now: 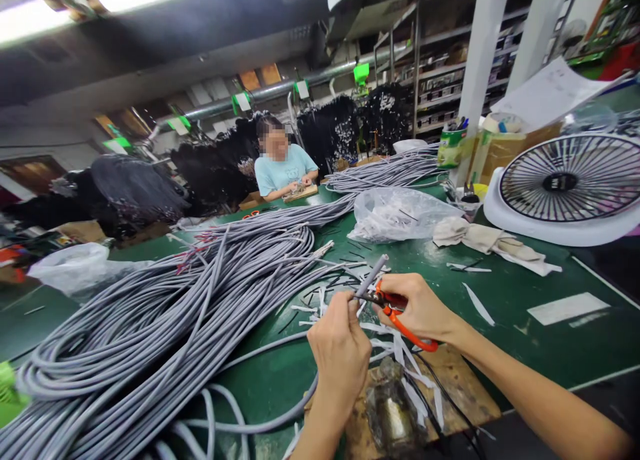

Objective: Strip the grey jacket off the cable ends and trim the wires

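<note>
The left hand is pinching a grey sheathed cable between its fingers, while the right hand is closing around orange-handled scissors, blades at the cable, above the green desk. A green can's label is too small to read.

1. On the tabletop, we see a heap of coiled cables to our left and a wooden board just before us.
2. Above that board, our left hand holds a cable end, and our right hand holds scissors against it.
3. Right of the cables lies a plastic bag, with a cloth nearer us and a desk fan farther right.
4. Beyond the cables, a co-worker sits across the tabletop from us, with shelving behind and to the right.
</note>
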Tool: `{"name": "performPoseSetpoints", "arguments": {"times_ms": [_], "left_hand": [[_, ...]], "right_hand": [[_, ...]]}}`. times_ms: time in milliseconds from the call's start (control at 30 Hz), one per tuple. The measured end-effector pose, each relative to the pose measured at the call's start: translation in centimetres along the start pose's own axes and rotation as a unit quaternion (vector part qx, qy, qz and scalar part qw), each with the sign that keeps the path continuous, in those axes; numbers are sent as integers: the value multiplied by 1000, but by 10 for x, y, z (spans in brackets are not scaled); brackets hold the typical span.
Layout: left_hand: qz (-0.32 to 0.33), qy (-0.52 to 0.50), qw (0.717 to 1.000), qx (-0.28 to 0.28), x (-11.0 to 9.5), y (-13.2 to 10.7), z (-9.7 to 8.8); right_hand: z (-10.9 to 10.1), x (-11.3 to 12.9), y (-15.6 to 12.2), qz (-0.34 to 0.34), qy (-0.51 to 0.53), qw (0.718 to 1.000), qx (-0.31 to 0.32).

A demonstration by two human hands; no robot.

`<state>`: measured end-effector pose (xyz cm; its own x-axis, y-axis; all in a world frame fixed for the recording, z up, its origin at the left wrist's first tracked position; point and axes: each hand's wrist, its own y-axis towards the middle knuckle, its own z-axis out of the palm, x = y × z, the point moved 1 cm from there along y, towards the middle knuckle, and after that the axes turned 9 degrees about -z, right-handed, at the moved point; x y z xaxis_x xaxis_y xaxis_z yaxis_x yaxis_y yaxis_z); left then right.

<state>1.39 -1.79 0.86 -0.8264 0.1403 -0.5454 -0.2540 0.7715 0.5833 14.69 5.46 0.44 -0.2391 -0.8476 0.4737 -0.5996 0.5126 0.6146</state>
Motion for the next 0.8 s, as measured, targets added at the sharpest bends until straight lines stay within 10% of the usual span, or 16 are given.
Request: {"name": "performPoseSetpoints", "arguments": {"times_ms": [233, 467, 533, 700, 800], "left_hand": [[-146, -330, 887, 288, 5, 11, -7], [-195, -417, 803, 378, 10, 13, -10], [-188, -404, 819, 361, 9, 12, -10], [-71, -214, 962, 153, 2, 5, -9], [-37, -160, 979, 119, -2, 0, -8]], "right_hand": [[-6, 0, 2, -56, 21, 998, 3], [-5, -2, 0, -70, 43, 996, 32], [-5, -2, 1, -62, 38, 997, 29], [-6, -1, 2, -27, 32, 999, 23], [-6, 1, 2, -29, 34, 998, 35]]}}
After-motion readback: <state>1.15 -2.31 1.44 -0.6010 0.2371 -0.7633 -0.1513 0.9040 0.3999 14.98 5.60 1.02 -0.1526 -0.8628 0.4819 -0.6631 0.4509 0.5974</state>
